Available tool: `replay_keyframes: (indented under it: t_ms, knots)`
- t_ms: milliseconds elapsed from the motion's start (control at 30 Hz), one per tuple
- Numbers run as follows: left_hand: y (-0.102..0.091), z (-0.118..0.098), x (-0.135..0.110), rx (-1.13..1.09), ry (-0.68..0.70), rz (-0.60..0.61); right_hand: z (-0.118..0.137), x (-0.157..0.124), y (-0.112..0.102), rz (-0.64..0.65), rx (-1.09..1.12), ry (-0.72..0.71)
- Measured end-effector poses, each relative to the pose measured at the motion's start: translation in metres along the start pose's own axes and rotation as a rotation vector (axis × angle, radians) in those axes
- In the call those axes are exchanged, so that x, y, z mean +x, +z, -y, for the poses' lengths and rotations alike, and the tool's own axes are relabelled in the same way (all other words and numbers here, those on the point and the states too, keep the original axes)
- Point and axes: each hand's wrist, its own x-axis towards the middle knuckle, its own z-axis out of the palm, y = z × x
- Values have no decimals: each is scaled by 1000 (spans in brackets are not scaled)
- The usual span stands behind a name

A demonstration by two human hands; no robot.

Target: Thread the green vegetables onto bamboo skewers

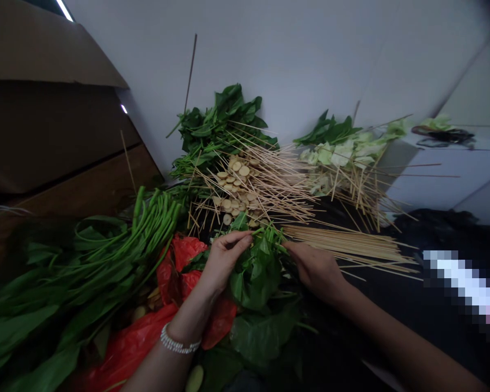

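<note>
My left hand (225, 258), with a beaded bracelet on the wrist, pinches a stem of leafy greens (257, 275) between thumb and fingers. On the other side of the same bunch, my right hand (316, 268) has its fingers closed at a green stem. The leaves droop between my two hands. Just behind the right hand lies a bundle of bare bamboo skewers (347, 242). Skewered pale round slices (237, 177) sit beyond the bunch, their sticks pointing right. Any skewer inside the greens is hard to make out.
Long-stemmed greens (65, 288) are heaped at left beside a red plastic bag (141, 335). Leafy green skewers (224, 122) rest against the wall at the back. Pale leafy skewers (343, 155) lie back right, sticks jutting out. A cardboard box (44, 125) stands at left.
</note>
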Motion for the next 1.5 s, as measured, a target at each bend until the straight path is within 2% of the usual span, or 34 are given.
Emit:
replay_keyframes:
  t_ms: [233, 500, 767, 933, 1200, 1500]
  knots:
    - [-2, 2, 1, 24, 7, 31, 0, 1, 0, 11, -4, -10]
    - [-3, 0, 2, 110, 94, 44, 2, -1, 1, -1, -1, -4]
    - [-2, 1, 0, 48, 24, 98, 3, -2, 3, -33, 21, -25]
    - [-1, 2, -1, 57, 32, 154, 6, -1, 4, -43, 12, -42]
    - [-2, 4, 1, 30, -8, 122, 8, 0, 2, -71, -8, -60]
    - [-1, 0, 0, 64, 31, 88, 7, 1, 3, -99, 13, -75]
